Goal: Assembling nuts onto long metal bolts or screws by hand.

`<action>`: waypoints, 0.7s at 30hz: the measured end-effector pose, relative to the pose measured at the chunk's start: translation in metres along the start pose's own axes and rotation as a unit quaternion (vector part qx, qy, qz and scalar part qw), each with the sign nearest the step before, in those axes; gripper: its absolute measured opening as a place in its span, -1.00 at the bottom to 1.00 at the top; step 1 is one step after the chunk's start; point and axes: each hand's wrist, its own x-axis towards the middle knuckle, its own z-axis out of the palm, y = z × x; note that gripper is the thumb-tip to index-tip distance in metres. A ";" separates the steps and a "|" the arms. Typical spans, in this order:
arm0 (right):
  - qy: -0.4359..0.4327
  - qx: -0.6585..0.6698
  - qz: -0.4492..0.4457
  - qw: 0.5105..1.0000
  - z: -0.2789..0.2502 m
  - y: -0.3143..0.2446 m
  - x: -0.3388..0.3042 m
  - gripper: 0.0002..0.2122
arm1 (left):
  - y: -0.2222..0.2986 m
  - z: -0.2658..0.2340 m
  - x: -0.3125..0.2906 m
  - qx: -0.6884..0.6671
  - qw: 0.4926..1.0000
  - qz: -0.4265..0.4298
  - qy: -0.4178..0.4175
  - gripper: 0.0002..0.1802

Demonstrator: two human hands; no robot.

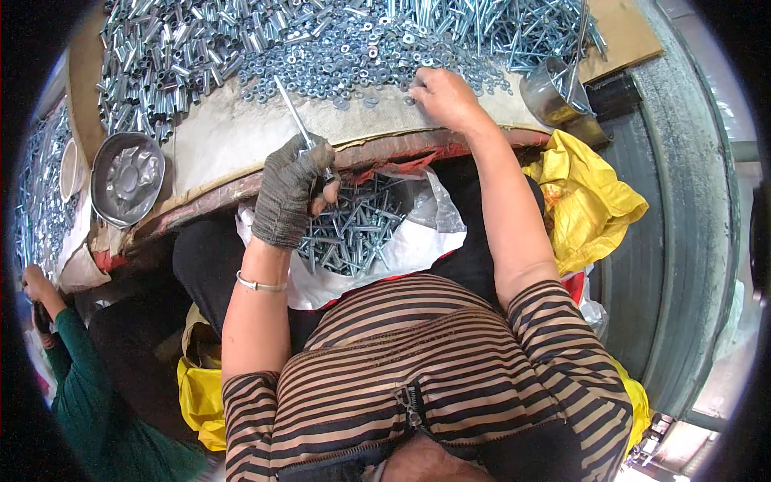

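Note:
My left hand, in a grey-brown glove with bare fingertips, is closed round a long thin metal bolt that points up and away to the left. Just beyond my left hand's reach spreads a heap of small metal washers and nuts. At its near edge my right hand, bare, has its fingers pinched together low on the cloth; what they hold, if anything, is hidden. On my lap, an open white plastic bag contains many assembled metal bolts.
Metal sleeves lie piled far left, long bolts far right. A dark bowl sits left; a metal cup stands right, above a yellow sack. A co-worker's green sleeve shows lower left.

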 end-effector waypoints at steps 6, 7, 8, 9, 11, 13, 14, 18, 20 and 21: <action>0.047 -0.012 0.008 0.999 0.001 -0.015 -0.009 -0.83 | -0.001 -0.002 -0.001 -0.004 1.000 0.010 0.005 -0.73; 0.048 -0.012 0.006 0.999 0.003 -0.017 -0.009 -0.83 | -0.001 -0.003 -0.002 -0.003 1.000 0.012 0.006 -0.73; 0.063 -0.033 0.014 0.997 0.005 -0.017 -0.009 -0.83 | 0.000 -0.002 -0.003 -0.006 1.000 0.013 0.003 -0.73; 0.077 -0.054 0.022 0.995 0.007 -0.016 -0.010 -0.83 | 0.000 -0.002 -0.003 -0.008 1.000 0.014 -0.001 -0.73; 0.089 -0.061 0.023 0.994 0.009 -0.017 -0.009 -0.82 | -0.002 -0.004 -0.002 -0.012 1.000 0.026 -0.002 -0.73; 0.101 -0.068 0.023 0.992 0.008 -0.017 -0.009 -0.81 | -0.003 -0.004 -0.004 -0.015 0.999 0.038 -0.002 -0.74; 0.093 -0.006 0.041 0.995 0.005 -0.018 -0.010 -0.80 | -0.002 -0.004 -0.005 -0.019 0.999 0.033 0.001 -0.74; 0.050 0.080 0.036 0.995 0.005 -0.021 -0.012 -0.80 | 0.000 -0.004 -0.007 -0.038 0.998 0.040 0.004 -0.75; 0.045 0.044 0.040 0.997 0.008 -0.025 -0.012 -0.80 | 0.001 -0.004 -0.008 -0.043 0.998 0.039 0.005 -0.76; 0.040 0.009 0.044 0.998 0.008 -0.026 -0.011 -0.80 | 0.002 -0.004 -0.008 -0.049 0.998 0.038 0.006 -0.76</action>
